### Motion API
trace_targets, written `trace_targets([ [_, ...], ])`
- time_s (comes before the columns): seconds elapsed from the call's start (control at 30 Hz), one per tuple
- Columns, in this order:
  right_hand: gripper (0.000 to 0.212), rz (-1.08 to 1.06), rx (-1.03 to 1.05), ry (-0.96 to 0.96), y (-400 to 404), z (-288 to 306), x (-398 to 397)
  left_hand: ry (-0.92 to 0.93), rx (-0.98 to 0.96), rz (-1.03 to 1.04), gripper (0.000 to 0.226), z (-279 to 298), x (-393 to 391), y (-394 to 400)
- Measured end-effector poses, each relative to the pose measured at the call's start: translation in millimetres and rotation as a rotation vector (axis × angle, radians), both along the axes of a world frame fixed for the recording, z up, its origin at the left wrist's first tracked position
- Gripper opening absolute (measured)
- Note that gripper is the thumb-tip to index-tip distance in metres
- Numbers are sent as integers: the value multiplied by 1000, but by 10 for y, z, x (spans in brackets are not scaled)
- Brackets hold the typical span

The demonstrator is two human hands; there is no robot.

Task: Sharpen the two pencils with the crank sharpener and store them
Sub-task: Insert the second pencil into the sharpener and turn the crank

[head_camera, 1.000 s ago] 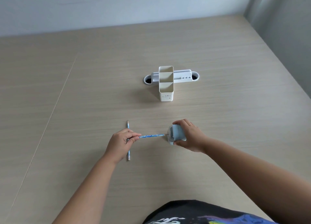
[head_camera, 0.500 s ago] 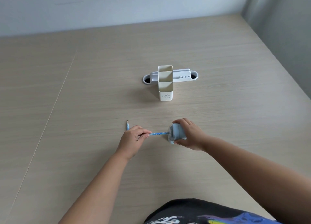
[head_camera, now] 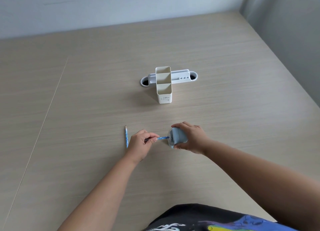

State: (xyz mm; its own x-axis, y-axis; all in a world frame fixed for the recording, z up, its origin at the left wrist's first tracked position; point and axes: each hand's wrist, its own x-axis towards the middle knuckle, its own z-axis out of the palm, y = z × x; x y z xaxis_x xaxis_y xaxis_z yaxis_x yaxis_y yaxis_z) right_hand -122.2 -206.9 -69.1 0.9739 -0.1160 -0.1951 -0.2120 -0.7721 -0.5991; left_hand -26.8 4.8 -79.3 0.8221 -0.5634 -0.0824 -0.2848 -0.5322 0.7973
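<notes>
My right hand (head_camera: 191, 137) grips a pale blue crank sharpener (head_camera: 177, 137) standing on the wooden table (head_camera: 225, 126). My left hand (head_camera: 141, 144) pinches a blue pencil (head_camera: 162, 137) whose tip sits inside the sharpener's front hole; only a short piece of the pencil shows between hand and sharpener. A second blue pencil (head_camera: 126, 136) lies on the table just left of my left hand, point away from me. A cream pencil holder (head_camera: 163, 85) with three compartments stands farther back, in the middle of the table.
Behind the holder a white cable outlet (head_camera: 183, 78) is set into the table. A seam in the tabletop (head_camera: 43, 116) runs along the left. The table meets walls at the back and right.
My left hand has slid to the right toward the sharpener, pushing the pencil deeper in, so less of it shows. The right hand and sharpener have stayed put.
</notes>
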Motion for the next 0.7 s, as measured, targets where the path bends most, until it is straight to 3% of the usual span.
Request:
trace_targets([
  [0.27,83,19,-22,36,2,48,-8,-7,67,-5,12,104,-47,-49],
  [0.37,109,-53,25,24,-39,80,-84,-110,251,-2,14,200,-52,-61],
  [0.43,119,-154,79,5,-129,94,-210,-158,423,24,28,294,-97,-60],
  [0.53,104,-292,122,15,-363,30,-505,-125,562,10,44,413,-179,-86],
  [0.7,64,-325,-82,181,-556,-162,-846,-180,576,-75,73,571,-235,-285],
])
